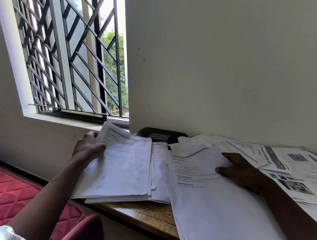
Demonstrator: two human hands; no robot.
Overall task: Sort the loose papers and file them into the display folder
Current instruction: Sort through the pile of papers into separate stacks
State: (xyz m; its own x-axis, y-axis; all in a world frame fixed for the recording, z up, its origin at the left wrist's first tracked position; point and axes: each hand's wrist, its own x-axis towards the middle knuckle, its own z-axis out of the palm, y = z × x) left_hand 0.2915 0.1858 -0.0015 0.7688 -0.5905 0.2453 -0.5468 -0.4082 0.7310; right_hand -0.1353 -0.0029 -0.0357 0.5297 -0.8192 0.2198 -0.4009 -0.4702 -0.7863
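My left hand (pixel 88 147) grips the left edge of a sheaf of printed papers (pixel 123 165), raised slightly over a stack at the desk's left end. My right hand (pixel 241 170) rests flat, fingers straight, on a second stack of printed sheets (pixel 214 204) in front of me. More loose papers (pixel 297 173) with photos and a QR code lie spread to the right. A dark flat thing (pixel 160 135), possibly the display folder, lies at the back against the wall, mostly hidden by paper.
The wooden desk (pixel 146 215) shows its front edge between the stacks. A white wall (pixel 229 68) stands right behind the desk. A barred window (pixel 75 61) is to the left. Below left lie a red quilted mattress (pixel 14 191) and a maroon chair back (pixel 89 229).
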